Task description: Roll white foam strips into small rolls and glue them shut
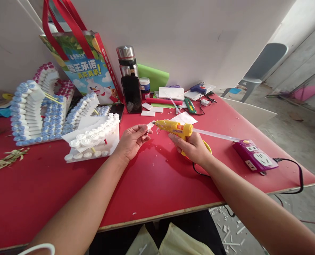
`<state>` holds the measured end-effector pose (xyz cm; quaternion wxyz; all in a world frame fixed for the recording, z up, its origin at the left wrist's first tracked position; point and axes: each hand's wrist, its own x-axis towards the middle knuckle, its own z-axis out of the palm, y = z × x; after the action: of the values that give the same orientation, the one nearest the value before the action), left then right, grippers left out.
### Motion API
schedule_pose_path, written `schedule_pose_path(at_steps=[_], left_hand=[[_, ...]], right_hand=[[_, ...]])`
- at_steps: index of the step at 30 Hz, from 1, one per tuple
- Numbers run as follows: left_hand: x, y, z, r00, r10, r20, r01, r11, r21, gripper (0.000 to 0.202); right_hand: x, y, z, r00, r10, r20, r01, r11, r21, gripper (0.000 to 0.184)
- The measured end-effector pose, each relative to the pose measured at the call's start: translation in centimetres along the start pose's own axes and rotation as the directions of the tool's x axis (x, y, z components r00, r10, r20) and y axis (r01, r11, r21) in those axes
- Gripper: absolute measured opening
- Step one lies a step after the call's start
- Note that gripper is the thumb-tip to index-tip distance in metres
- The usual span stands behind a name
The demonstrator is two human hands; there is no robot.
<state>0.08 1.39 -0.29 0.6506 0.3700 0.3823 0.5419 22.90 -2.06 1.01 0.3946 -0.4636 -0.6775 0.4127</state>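
Observation:
My right hand (191, 144) grips a yellow hot glue gun (175, 128) by its handle, with a long clear glue stick (217, 135) poking out of its back. The nozzle points left and meets a small white piece (150, 125), which my left hand (134, 141) pinches between thumb and fingers. Whether the piece is paper or foam I cannot tell. Left of that hand stands a white craft piece (93, 136) covered with rolled white rosettes. Behind it are similar pieces with blue-tipped rolls (27, 113).
A purple power strip (254, 156) with a black cord lies at the right. At the back stand a printed bag (88, 71), a steel flask (126, 58) and a black phone (131, 94). A green cutter (190, 105) and white cards (148, 113) lie on the red table (157, 191).

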Motion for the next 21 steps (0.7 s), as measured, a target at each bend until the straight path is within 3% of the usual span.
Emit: schedule_pose_path(at_steps=[7, 21], left_hand=[[-0.38, 0.09, 0.34, 0.999, 0.017, 0.035, -0.020, 0.996, 0.086, 0.024], [-0.12, -0.18, 0.04, 0.999, 0.023, 0.034, -0.026, 0.995, 0.101, 0.026]], right_hand=[[0.14, -0.03, 0.48, 1.000, 0.006, -0.007, -0.007, 0.994, -0.109, 0.050], [0.42, -0.13, 0.14, 0.998, 0.009, -0.056, -0.013, 0.997, -0.073, 0.052]])
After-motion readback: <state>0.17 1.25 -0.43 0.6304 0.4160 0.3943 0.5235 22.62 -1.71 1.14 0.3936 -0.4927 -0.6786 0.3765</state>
